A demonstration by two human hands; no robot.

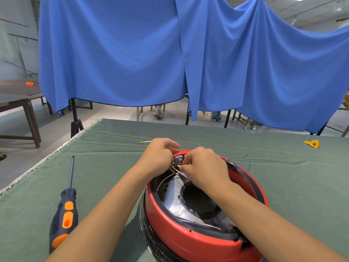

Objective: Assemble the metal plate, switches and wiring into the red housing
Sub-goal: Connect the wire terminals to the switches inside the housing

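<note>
Red housing sits lowest in frame; at its far rim your left hand and right hand pinch white wires by the switch; no readable writing

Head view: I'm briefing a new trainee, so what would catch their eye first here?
The red housing at the near centre of the green table cloth, with both hands at its far rim: the left hand and right hand pinch white wires beside a grey switch. A screwdriver lies to the left, and a blue curtain hangs behind.
</note>
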